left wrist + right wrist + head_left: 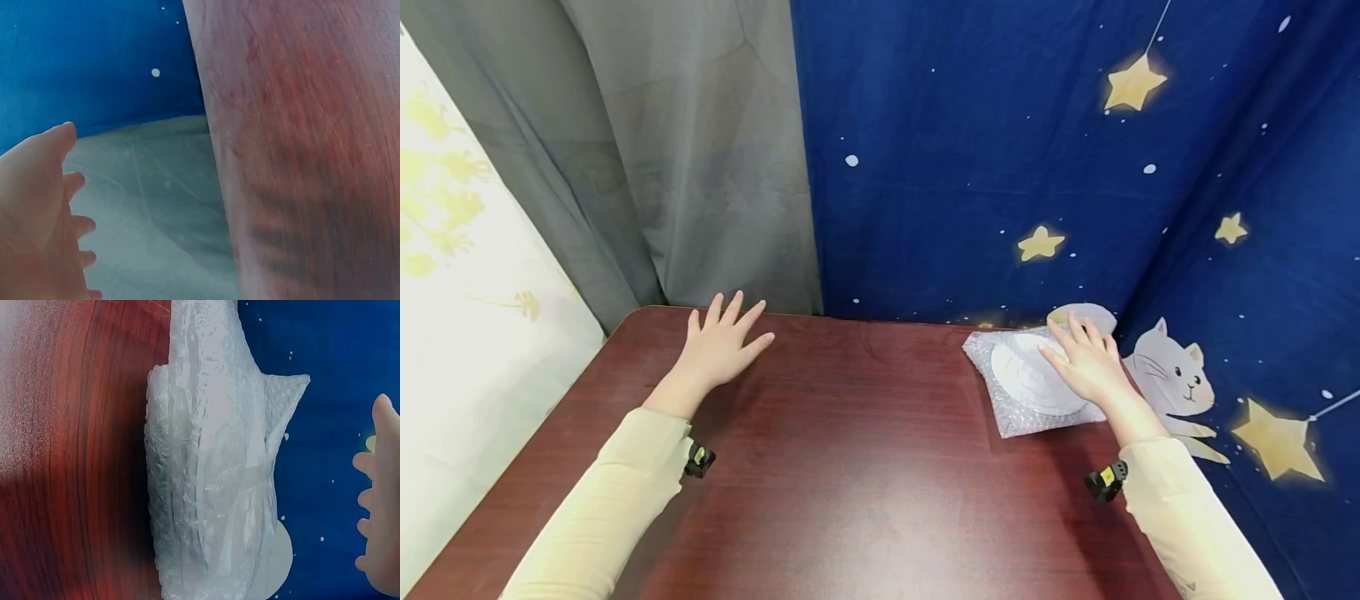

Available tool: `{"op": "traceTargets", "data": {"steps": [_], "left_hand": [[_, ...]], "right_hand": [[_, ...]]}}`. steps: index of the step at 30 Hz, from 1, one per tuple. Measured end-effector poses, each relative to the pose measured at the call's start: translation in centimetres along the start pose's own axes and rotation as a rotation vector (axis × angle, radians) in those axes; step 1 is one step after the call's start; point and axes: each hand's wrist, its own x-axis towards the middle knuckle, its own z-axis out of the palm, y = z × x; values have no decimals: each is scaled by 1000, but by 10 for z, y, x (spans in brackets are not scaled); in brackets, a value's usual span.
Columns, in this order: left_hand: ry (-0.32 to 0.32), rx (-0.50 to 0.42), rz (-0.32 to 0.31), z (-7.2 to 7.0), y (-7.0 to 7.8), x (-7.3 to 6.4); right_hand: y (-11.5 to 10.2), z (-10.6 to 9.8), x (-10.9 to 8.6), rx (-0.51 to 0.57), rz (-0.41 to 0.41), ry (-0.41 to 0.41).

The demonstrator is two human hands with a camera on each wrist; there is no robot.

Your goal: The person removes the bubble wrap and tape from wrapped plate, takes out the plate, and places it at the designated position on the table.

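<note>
right grip (1086, 364) above bubble-wrapped package (1028, 385)

A grey curtain (707, 167) and starry blue curtain (940, 200) hang behind the glossy desk (865, 467)'s far edge, flowered white backdrop (467, 350) beyond its left.

Both forearms extended forward, angled inward. Left hand (718, 346): fingers straight, fanned wide, thumb out toward the right side. Right hand (1090, 362): fingers extended, closer together, thumb pointing left. Backs of both face the head cam; hands well apart.
</note>
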Motion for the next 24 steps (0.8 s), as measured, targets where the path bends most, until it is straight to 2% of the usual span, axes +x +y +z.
{"op": "traceTargets", "data": {"steps": [4,11,17,24], "left_hand": [[-8,-5,1,-2,5,0],[-10,-24,4,-3,14,3],[29,-37,21,-1,22,7],[82,-58,56,2,32,9]], "right_hand": [[2,-1,-2,6,-9,11],[6,-3,-5,31,-30,95],[9,-4,-7,51,-28,150],[16,-7,-7,117,2,155]]}}
